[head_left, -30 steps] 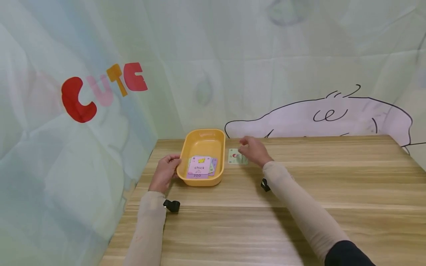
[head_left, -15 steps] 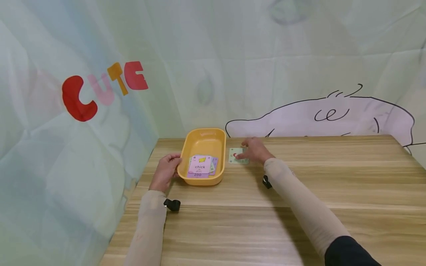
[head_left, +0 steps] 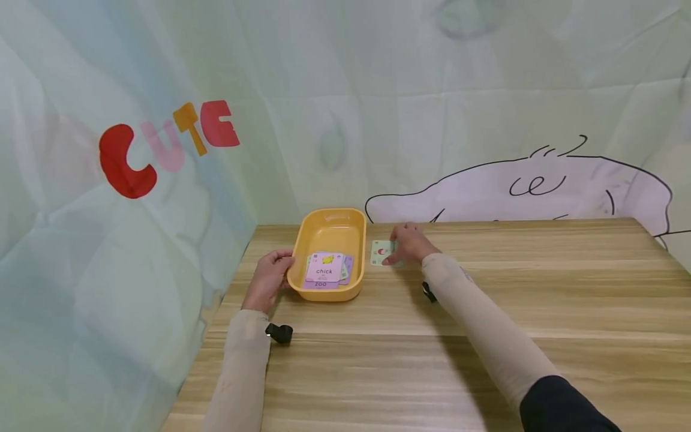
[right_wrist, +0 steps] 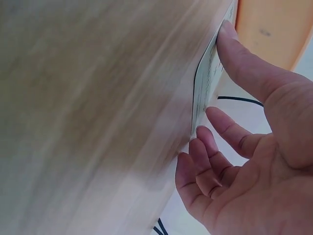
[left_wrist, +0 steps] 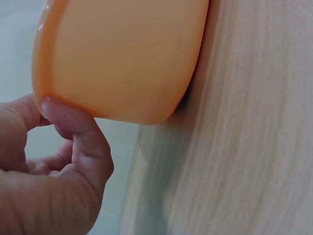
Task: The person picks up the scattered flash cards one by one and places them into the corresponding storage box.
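At the left edge of the yellow plastic tray [head_left: 356, 252], my left hand [head_left: 266, 281] pinches the rim between thumb and fingers; the left wrist view shows the thumb [left_wrist: 68, 115] on the tray's outer side. Inside the tray lies a small pile of picture cards [head_left: 324, 270], a pink "chick" card on top of a purple "zoo" card. Right of the tray a pale green card [head_left: 379, 252] with a red picture lies on the table. My right hand [head_left: 412, 244] is over its right part, thumb touching the card [right_wrist: 208, 83] near its front edge, the other fingers spread at its far side.
The wood-grain table [head_left: 486, 312] reaches back to a printed fabric backdrop [head_left: 345, 120]. Red, pink and orange "CUTE" letters [head_left: 128, 161] are on the left cloth. The tray stands close to the table's left and back edges.
My right hand has come from above the green card down to it, its fingers spreading and the thumb now at its front edge. My left hand and the tray stay in place.
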`<state>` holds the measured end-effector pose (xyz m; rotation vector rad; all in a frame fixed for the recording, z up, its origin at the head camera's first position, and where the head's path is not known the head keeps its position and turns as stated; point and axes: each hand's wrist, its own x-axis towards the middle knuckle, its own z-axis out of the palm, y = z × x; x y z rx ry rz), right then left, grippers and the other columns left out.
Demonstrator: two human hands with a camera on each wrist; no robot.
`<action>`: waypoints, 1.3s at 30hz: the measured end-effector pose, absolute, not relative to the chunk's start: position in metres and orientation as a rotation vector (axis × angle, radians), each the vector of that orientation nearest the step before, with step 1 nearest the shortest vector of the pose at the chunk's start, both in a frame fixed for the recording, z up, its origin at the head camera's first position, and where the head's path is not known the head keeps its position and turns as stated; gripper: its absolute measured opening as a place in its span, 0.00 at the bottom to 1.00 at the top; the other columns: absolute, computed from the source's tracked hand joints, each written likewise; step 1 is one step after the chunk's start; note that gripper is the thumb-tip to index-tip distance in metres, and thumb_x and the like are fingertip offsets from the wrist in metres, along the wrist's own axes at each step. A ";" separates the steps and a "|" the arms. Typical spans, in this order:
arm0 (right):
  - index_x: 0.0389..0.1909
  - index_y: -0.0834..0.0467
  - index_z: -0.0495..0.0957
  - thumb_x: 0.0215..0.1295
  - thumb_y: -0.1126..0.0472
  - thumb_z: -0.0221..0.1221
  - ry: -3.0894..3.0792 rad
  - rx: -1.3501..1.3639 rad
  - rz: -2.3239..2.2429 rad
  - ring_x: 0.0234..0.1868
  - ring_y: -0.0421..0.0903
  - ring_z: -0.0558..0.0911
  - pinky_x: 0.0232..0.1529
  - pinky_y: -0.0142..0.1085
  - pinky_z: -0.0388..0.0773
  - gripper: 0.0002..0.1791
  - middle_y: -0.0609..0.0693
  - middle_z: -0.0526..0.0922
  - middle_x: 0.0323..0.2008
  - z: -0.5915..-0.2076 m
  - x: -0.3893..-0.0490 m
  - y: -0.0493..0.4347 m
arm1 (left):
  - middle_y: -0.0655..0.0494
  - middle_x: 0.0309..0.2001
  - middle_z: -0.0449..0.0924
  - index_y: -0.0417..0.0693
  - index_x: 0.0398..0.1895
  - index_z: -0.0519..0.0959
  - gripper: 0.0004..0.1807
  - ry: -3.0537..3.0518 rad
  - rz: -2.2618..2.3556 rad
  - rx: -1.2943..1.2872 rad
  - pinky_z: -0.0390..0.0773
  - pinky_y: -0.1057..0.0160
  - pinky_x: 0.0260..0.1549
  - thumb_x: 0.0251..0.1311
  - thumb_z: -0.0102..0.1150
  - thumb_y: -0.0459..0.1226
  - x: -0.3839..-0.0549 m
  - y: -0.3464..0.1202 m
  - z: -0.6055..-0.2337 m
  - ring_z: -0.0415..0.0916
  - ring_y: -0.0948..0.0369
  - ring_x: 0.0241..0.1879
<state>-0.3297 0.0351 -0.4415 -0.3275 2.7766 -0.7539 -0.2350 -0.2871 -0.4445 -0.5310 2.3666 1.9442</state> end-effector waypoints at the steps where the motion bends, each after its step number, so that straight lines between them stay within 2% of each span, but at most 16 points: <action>1: 0.57 0.58 0.74 0.52 0.51 0.78 2.772 -0.329 -0.755 0.61 0.56 0.64 0.67 0.51 0.68 0.35 0.58 0.68 0.60 -0.441 -0.330 0.035 | 0.46 0.55 0.75 0.43 0.64 0.74 0.19 2.367 1.945 -0.529 0.77 0.69 0.29 0.76 0.51 0.42 -0.235 -0.287 -0.445 0.74 0.59 0.39; 18: 0.56 0.59 0.73 0.50 0.54 0.79 2.733 -0.328 -0.833 0.56 0.54 0.68 0.62 0.48 0.71 0.35 0.55 0.71 0.53 -0.440 -0.333 0.036 | 0.46 0.54 0.75 0.43 0.63 0.74 0.18 2.375 1.954 -0.516 0.75 0.69 0.28 0.76 0.52 0.41 -0.234 -0.287 -0.445 0.74 0.58 0.37; 22: 0.53 0.60 0.76 0.50 0.57 0.78 2.716 -0.344 -0.925 0.55 0.54 0.68 0.59 0.47 0.71 0.31 0.57 0.70 0.52 -0.441 -0.334 0.039 | 0.45 0.54 0.75 0.43 0.63 0.75 0.18 2.375 1.953 -0.514 0.75 0.69 0.28 0.76 0.52 0.41 -0.234 -0.286 -0.445 0.74 0.58 0.36; 27: 0.51 0.60 0.76 0.56 0.62 0.75 2.652 -0.346 -1.064 0.54 0.54 0.72 0.58 0.46 0.73 0.24 0.57 0.73 0.53 -0.444 -0.335 0.043 | 0.45 0.55 0.75 0.44 0.63 0.75 0.18 2.382 1.948 -0.519 0.75 0.69 0.28 0.76 0.52 0.41 -0.234 -0.286 -0.445 0.74 0.57 0.37; 34: 0.54 0.60 0.74 0.62 0.65 0.69 2.566 -0.359 -1.218 0.54 0.55 0.76 0.58 0.46 0.75 0.21 0.59 0.76 0.57 -0.448 -0.335 0.048 | 0.45 0.55 0.76 0.43 0.63 0.74 0.18 2.387 1.952 -0.509 0.75 0.69 0.27 0.76 0.52 0.41 -0.234 -0.288 -0.446 0.74 0.58 0.36; 39: 0.57 0.60 0.74 0.66 0.67 0.65 2.492 -0.322 -1.311 0.52 0.54 0.78 0.51 0.42 0.80 0.20 0.59 0.75 0.56 -0.449 -0.334 0.050 | 0.45 0.54 0.76 0.43 0.62 0.74 0.18 2.386 1.956 -0.496 0.75 0.69 0.27 0.75 0.52 0.41 -0.234 -0.288 -0.446 0.74 0.59 0.35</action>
